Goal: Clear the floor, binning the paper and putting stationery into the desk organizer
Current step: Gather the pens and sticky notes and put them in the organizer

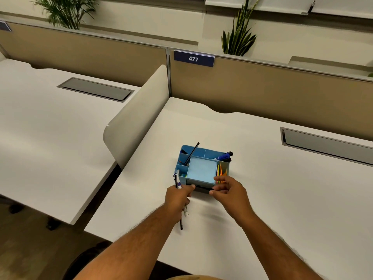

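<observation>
A blue desk organizer (198,156) stands on the white desk (262,188). A black pencil (193,152) leans in its back left compartment. Blue markers (225,156) lie at its back right, and coloured sticky tabs (220,171) stand in its right slot. My left hand (178,198) is at the organizer's front left corner, shut on a pen (177,181) and a dark pencil (181,224) that stick out above and below the fist. My right hand (230,191) is at the front right corner, its fingertips at a dark front drawer (201,188). I cannot tell whether it grips anything.
A curved white divider panel (139,122) separates this desk from the one on the left (50,138). Grey cable hatches (323,143) sit at the back of each desk. Tan partition walls with a "477" sign (193,58) and plants stand behind. Dark floor (30,249) shows at lower left.
</observation>
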Demonstrator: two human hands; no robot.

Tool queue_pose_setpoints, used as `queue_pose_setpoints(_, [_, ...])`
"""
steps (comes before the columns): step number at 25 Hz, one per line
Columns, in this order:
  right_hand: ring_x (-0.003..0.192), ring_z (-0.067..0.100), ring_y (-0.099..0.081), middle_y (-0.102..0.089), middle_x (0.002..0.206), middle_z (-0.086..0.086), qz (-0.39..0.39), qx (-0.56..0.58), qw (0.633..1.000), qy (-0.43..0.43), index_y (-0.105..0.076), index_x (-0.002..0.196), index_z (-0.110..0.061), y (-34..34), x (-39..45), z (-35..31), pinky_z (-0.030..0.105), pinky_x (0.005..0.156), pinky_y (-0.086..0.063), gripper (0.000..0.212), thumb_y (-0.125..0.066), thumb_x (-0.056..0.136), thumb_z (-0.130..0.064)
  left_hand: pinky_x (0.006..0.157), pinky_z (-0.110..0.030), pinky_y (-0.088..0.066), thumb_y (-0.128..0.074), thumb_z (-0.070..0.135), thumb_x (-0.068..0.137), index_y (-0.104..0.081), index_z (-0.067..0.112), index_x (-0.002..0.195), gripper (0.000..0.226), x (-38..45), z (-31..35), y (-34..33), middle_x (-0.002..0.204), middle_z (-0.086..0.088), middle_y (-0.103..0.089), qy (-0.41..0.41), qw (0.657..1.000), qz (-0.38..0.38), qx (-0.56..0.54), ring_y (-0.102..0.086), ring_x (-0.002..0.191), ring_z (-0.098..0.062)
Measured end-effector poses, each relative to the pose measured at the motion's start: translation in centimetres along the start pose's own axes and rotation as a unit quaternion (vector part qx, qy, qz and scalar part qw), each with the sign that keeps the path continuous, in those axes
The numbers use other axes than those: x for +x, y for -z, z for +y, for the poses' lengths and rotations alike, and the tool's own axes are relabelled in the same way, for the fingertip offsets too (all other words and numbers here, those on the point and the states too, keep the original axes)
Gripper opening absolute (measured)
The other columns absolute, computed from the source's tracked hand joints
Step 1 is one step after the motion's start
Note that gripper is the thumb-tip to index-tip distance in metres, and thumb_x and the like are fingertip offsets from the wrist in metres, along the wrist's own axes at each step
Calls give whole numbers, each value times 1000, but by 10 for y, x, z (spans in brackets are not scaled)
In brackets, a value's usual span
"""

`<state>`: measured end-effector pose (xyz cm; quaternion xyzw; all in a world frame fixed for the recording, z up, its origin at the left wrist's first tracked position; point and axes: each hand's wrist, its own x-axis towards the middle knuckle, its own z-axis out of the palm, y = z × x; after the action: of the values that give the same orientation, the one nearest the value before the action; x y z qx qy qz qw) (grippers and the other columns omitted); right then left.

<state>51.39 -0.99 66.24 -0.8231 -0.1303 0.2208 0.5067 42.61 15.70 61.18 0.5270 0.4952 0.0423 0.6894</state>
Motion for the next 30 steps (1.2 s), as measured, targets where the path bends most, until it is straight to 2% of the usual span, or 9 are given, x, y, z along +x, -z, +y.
queue_pose_setpoints(3, [77, 7, -71, -74, 85, -6, -29, -117, 992, 24, -63, 130, -33, 2, 5, -3, 10, 70, -50, 58, -86, 81, -12, 55, -28, -44, -86, 25, 83, -67, 10, 90, 26, -1, -4, -18, 73, -6, -62, 4, 999, 24, -46, -47, 54, -14])
queue_pose_setpoints(7, [82, 10, -70, -73, 85, -7, -71, -225, 971, 46, -62, 140, -25, 4, 10, -2, 18, 75, -52, 64, -84, 81, -11, 47, -25, -42, -85, 20, 83, -69, 9, 91, 21, -4, -12, -39, 64, -1, -60, 27, 995, 30, -90, -45, 46, -10])
queue_pose_setpoints(11, [81, 8, -69, -72, 86, -8, -78, -250, 963, 65, -59, 146, -27, 5, 12, 3, 20, 78, -54, 69, -83, 83, -10, 38, -22, -33, -71, 12, 89, -63, 10, 86, 9, -6, -12, -48, 57, 1, -57, 83, 982, 33, -169, -41, 40, -9])
queue_pose_setpoints(14, [80, 6, -68, -71, 85, -9, -84, -256, 961, 64, -56, 148, -31, 7, 11, 7, 20, 77, -55, 73, -83, 84, -11, 41, -24, -24, -63, 11, 91, -61, 14, 84, 8, -9, -19, -47, 55, 5, -52, 116, 963, 0, -244, -37, 41, -9])
queue_pose_setpoints(19, [80, 6, -68, -71, 86, -7, -86, -253, 962, 53, -56, 149, -30, 5, 11, 6, 14, 72, -49, 74, -85, 83, -12, 38, -22, -23, -67, 15, 90, -59, 18, 84, 10, -13, -30, -44, 55, 8, -48, 138, 934, -52, -325, -37, 40, -6])
queue_pose_setpoints(23, [81, 7, -69, -73, 86, -6, -89, -251, 963, 45, -56, 148, -29, 7, 13, 4, 14, 72, -49, 74, -86, 83, -12, 41, -23, -26, -75, 23, 88, -64, 19, 87, 11, -15, -36, -36, 56, 8, -49, 137, 943, -58, -297, -38, 42, -7])
queue_pose_setpoints(25, [81, 7, -69, -73, 86, -6, -88, -243, 965, 44, -58, 147, -29, 7, 13, 3, 14, 71, -49, 73, -86, 82, -12, 41, -23, -27, -79, 30, 86, -70, 17, 97, 19, -15, -39, -33, 58, 8, -49, 129, 947, -64, -286, -38, 43, -7])
queue_pose_setpoints(27, [81, 7, -70, -74, 85, -5, -83, -230, 969, 43, -59, 146, -28, 6, 13, 3, 13, 70, -48, 71, -86, 82, -11, 40, -23, -28, -83, 41, 83, -75, 15, 107, 36, -17, -42, -30, 58, 8, -48, 124, 949, -69, -281, -39, 44, -7])
queue_pose_setpoints(30, [83, 8, -71, -75, 88, -5, -78, -210, 974, 45, -65, 139, -27, 6, 12, 1, 13, 72, -49, 63, -86, 82, -11, 39, -21, -30, -87, 58, 73, -80, 16, 108, 55, -21, -46, -24, 58, 8, -50, 118, 955, -53, -266, -41, 45, -5])
